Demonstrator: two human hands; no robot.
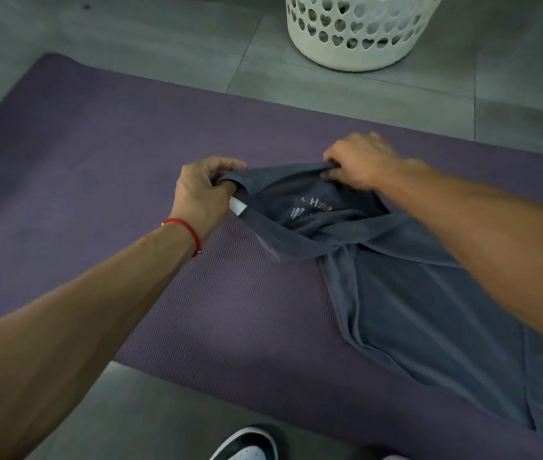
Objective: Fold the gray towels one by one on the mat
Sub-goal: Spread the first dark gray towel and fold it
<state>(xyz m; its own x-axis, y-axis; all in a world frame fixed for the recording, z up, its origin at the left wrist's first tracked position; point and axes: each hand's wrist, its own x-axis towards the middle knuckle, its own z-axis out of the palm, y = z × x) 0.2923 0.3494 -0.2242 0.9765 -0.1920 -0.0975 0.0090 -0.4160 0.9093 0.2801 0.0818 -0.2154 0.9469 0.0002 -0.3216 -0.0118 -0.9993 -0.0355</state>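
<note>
A gray towel (413, 303) lies rumpled and twisted on the right part of the purple mat (97, 167). Its far end is lifted off the mat, showing pale printed lettering and a small white tag. My left hand (200, 190) pinches the far left corner of the towel beside the tag. My right hand (359, 164) grips the far right corner of that same edge. The edge hangs slack between the two hands. The towel's near end runs out of view at the lower right, partly under my right forearm.
A white laundry basket (359, 31) with heart-shaped holes stands on the gray tiled floor beyond the mat. A black and white shoe (250, 443) shows at the bottom edge, on the floor just in front of the mat.
</note>
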